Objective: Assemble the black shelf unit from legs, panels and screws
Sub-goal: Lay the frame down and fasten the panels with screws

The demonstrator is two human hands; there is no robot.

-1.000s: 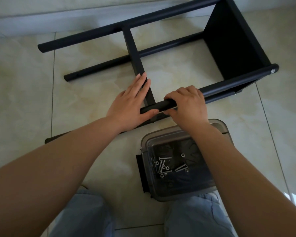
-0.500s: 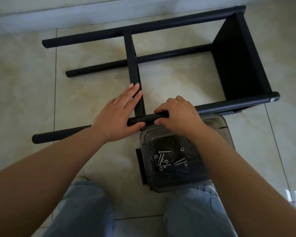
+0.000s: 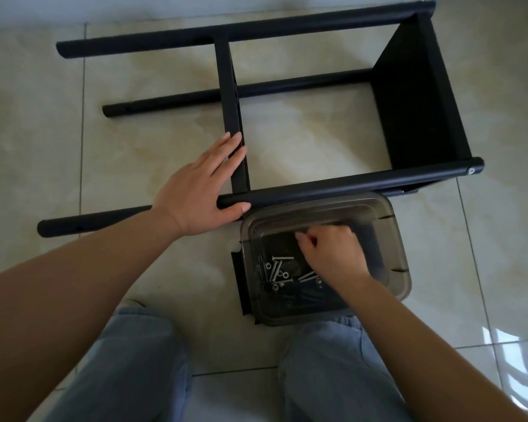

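The black shelf unit lies on its side on the tiled floor. Its near leg (image 3: 348, 185) runs left to right, with a screw head (image 3: 471, 170) at its right end. A middle panel (image 3: 229, 86) and an end panel (image 3: 415, 111) join the legs. My left hand (image 3: 195, 190) rests flat where the middle panel meets the near leg, fingers straight along the panel, thumb against the leg. My right hand (image 3: 333, 254) is inside the clear container (image 3: 400, 260), fingers curled beside several silver screws (image 3: 276, 271); whether it holds one is hidden.
The far leg (image 3: 195, 38) lies close to the wall. A flat black piece (image 3: 238, 284) sticks out from under the container's left side. My knees in blue jeans (image 3: 128, 360) are just below the container.
My right hand let go of the near leg and dropped into the screw container. My left hand stayed on the panel and leg joint. The view shifted so the frame sits higher.
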